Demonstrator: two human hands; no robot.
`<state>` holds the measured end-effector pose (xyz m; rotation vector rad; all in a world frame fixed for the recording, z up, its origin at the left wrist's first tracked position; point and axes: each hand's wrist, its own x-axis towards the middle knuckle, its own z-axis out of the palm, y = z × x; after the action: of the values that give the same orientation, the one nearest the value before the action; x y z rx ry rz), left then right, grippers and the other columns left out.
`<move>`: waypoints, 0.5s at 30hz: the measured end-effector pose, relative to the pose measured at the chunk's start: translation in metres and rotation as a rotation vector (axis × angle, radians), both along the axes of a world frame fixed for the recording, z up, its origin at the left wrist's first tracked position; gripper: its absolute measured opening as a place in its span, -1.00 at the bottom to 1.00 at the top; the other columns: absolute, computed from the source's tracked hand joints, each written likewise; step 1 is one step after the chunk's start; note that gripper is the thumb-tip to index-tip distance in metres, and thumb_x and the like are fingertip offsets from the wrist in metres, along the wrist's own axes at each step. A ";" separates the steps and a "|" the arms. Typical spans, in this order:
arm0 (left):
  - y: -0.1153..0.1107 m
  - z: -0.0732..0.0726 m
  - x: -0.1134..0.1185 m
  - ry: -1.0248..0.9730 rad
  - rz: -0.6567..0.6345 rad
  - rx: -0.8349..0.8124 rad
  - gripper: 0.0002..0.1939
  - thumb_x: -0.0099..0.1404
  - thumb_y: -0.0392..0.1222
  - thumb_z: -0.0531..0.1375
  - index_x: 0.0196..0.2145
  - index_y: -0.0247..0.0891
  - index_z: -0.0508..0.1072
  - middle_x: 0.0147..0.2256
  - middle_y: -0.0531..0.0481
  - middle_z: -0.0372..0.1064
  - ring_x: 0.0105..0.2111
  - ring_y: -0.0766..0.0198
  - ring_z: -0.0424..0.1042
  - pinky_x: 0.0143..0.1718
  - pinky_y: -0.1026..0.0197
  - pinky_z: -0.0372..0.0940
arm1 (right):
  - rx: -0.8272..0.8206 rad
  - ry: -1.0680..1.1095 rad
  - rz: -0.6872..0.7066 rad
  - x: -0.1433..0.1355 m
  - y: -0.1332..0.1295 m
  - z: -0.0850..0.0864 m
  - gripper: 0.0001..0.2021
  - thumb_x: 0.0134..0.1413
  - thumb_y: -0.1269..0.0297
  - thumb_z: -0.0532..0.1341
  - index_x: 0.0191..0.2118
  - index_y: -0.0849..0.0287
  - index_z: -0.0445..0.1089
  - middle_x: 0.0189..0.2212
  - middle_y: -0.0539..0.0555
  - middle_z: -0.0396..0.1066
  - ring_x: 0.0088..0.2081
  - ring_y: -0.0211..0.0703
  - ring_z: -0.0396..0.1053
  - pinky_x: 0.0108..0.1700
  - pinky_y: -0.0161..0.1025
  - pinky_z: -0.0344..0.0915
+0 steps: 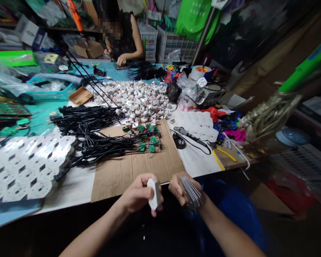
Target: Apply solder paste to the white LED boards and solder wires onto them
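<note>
I see left hand pinching white piece, just off near edge of cardboard; right hand grips stack of thin plates, apart from it; I judge work partway; green boards, black cables lie bare on cardboard; white parts heaped behind; how many finished, I cannot tell.

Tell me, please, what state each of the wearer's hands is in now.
Left hand: closed, holding a white piece.
Right hand: closed, holding a stack of thin pieces.

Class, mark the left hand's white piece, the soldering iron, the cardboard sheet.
White piece (154,197): head view, visible face.
Soldering iron (189,136): head view, middle of body.
Cardboard sheet (128,166): head view, bare surface.
</note>
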<state>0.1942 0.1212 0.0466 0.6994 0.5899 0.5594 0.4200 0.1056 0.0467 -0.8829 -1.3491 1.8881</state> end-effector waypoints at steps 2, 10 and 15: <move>0.019 -0.006 0.023 0.119 0.253 0.152 -0.55 0.02 0.14 0.39 -0.37 -0.28 0.40 -0.49 0.02 0.43 -0.53 0.27 0.44 -0.51 0.26 0.34 | -0.051 0.053 -0.095 0.008 -0.006 -0.003 -0.35 -0.11 -0.44 0.23 -0.55 0.16 0.24 -0.69 -0.11 0.16 -0.69 -0.40 0.02 -0.62 -0.38 -0.03; 0.075 -0.045 0.090 1.020 0.258 0.926 -0.66 0.25 -0.13 0.26 -0.04 -0.29 0.46 -0.17 -0.14 0.46 -0.15 0.09 0.44 -0.10 0.08 0.34 | 0.560 -0.779 -0.229 0.015 -0.019 0.009 -0.68 0.07 0.02 0.37 -0.45 0.18 0.43 -0.54 -0.04 0.39 -0.47 -0.27 0.30 -0.38 -0.32 0.08; 0.072 -0.044 0.077 1.232 0.282 1.291 -0.52 0.33 0.02 0.20 0.08 -0.34 0.41 -0.06 -0.27 0.40 -0.04 -0.04 0.36 0.01 -0.07 0.31 | 0.863 -1.022 -0.231 0.004 -0.018 0.000 -0.72 0.11 0.07 0.37 -0.42 0.17 0.41 -0.52 -0.02 0.46 -0.42 -0.20 0.39 -0.31 -0.26 0.07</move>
<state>0.2709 0.1931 0.0027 2.2742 1.5008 0.7123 0.4245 0.0878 0.0469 -1.4601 -2.2251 0.4462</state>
